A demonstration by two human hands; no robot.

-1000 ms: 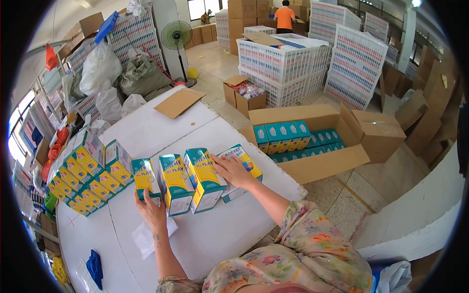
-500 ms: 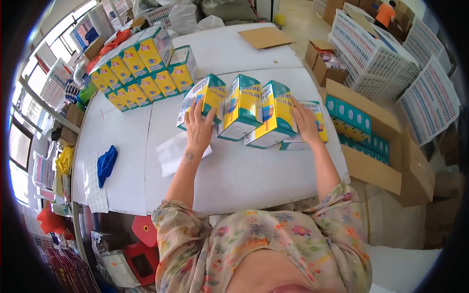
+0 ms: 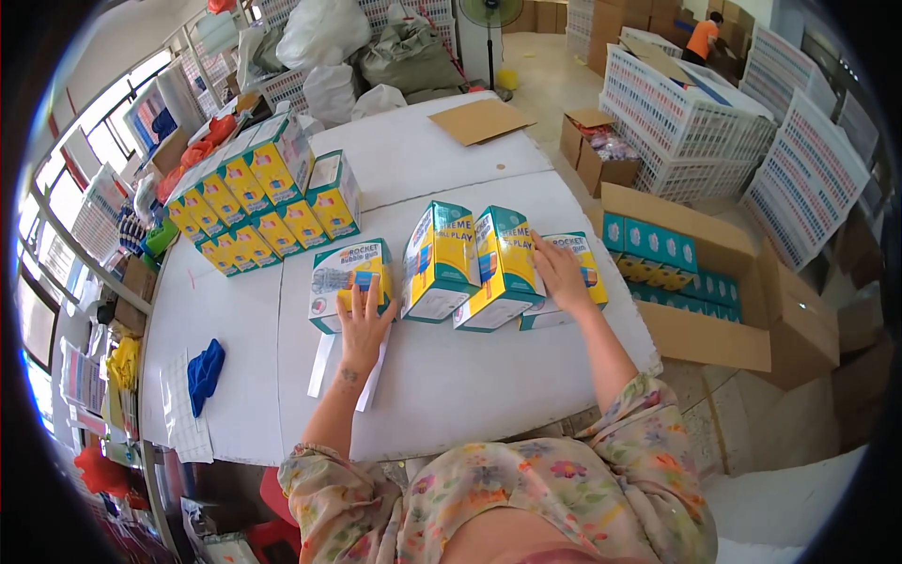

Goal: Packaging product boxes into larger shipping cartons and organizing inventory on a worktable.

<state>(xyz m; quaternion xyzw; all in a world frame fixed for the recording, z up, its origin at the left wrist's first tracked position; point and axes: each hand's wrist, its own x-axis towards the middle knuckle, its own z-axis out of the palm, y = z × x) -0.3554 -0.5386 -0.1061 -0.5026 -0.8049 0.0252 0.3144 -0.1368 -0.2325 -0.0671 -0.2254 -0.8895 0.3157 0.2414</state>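
In the head view, four upright-patterned cartons form a loose row across a white, smooth-topped surface [image 3: 470,376], in front of the person in a floral blouse [image 3: 564,470]. The left hand [image 3: 362,324] lies on the leftmost teal, yellow and white cardboard box [image 3: 343,261], which shows its broad picture side; its grip is spread, fingertips resting on the printed panel. A folded sheet of thin white paper [image 3: 373,378] lies partly beneath that wrist. Just to the right, a second teal-and-yellow cardboard box [image 3: 442,263] stands with a narrow yellow side showing, and beside it is a third teal-and-yellow cardboard box [image 3: 503,268]. The right hand [image 3: 566,277] has its fingertips at the third box's right edge, its palm over a rightmost teal-edged white box [image 3: 550,320]; its grip is extended and loose, pinching nothing visible, the thumb hidden.

Left of the row stands a two-layer stack of matching teal-and-yellow boxes [image 3: 242,193], with a single matching box [image 3: 335,202] at its right end. Nearer the person's left lie a crumpled blue cloth [image 3: 205,376] and a clear gridded sheet [image 3: 183,404]. A flat brown cardboard piece [image 3: 484,120] rests at the far end. Right of the surface, an open brown carton [image 3: 700,348] holds rows of similar boxes [image 3: 648,249]. Beyond are white plastic lattice crates [image 3: 662,113] and another person in an orange top [image 3: 703,39].
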